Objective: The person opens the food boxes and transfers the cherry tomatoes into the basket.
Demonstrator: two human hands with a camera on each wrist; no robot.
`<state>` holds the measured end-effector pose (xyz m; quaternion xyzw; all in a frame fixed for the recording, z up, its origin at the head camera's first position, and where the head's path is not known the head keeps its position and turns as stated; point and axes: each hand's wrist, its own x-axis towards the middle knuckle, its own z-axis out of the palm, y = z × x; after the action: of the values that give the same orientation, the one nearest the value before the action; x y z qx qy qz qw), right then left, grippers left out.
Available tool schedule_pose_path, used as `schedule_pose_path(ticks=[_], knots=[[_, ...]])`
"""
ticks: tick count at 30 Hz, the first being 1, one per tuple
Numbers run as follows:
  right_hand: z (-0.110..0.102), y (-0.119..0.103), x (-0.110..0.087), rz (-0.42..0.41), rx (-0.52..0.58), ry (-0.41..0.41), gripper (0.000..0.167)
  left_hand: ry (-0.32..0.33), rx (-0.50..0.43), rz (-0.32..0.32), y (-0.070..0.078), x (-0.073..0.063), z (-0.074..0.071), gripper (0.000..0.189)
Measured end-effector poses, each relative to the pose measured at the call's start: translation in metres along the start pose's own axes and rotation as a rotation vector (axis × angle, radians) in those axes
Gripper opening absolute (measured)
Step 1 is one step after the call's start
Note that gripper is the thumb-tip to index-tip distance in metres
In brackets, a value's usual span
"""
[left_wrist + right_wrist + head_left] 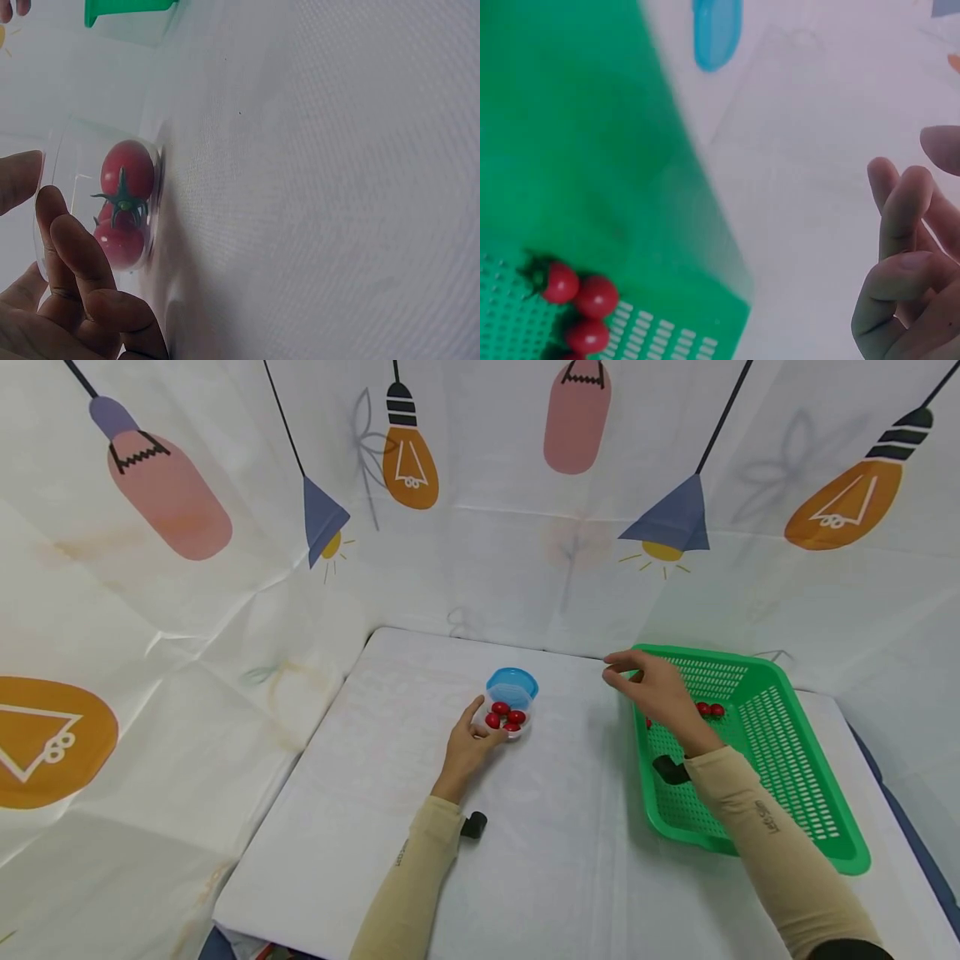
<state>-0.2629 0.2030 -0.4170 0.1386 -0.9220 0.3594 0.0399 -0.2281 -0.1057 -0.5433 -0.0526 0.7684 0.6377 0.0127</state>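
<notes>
left hand (468, 745) holds the clear cup (512, 714) steady; right hand (654, 690), loose and empty, should pick one tomato (703, 708) gently from the basket (787, 760) under it.

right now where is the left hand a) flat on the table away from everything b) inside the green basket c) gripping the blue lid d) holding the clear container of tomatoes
d: the left hand curls its fingers round the clear container holding red tomatoes, well apart from the green basket.
</notes>
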Motion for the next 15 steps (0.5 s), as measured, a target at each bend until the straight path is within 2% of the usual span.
schedule_pose_path(ticks=[10, 15], knots=[[0.028, -0.025, 0.012, -0.03, -0.001, -0.093, 0.036, -0.005, 0.004, 0.012, 0.0, 0.0, -0.001, 0.079], [0.047, -0.034, 0.017, -0.045, -0.008, -0.132, 0.032, -0.002, 0.003, -0.01, 0.0, -0.001, -0.002, 0.078]])
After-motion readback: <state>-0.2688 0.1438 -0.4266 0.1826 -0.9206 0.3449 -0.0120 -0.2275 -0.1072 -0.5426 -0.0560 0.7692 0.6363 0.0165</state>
